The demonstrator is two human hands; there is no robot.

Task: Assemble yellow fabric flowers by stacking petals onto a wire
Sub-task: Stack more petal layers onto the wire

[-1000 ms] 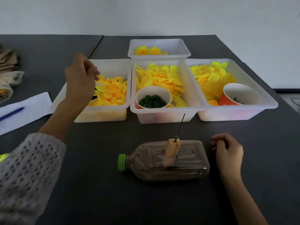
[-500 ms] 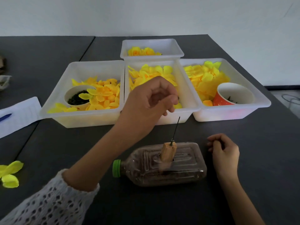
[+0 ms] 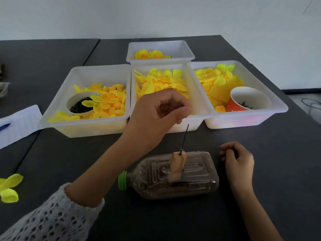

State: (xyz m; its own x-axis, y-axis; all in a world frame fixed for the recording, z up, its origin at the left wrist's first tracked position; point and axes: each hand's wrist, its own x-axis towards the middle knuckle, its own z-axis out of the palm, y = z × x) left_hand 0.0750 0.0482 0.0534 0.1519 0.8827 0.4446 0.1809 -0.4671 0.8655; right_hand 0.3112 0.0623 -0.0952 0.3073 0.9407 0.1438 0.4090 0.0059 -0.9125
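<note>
A thin dark wire stands upright in a cork set into a clear plastic bottle lying on its side. My left hand hovers just above and left of the wire's tip, thumb and forefinger pinching a small dark green piece that is mostly hidden. My right hand rests on the table to the right of the bottle, fingers loosely curled and holding nothing. Yellow fabric petals fill the bins behind.
Three white bins stand in a row: left bin with a white cup of dark pieces, middle bin, right bin with an orange cup. A back bin holds yellow flowers. Loose petals and paper lie left.
My left hand left the left bin and moved right and toward me to just above the wire's tip, carrying the small piece. My right hand stayed put.
</note>
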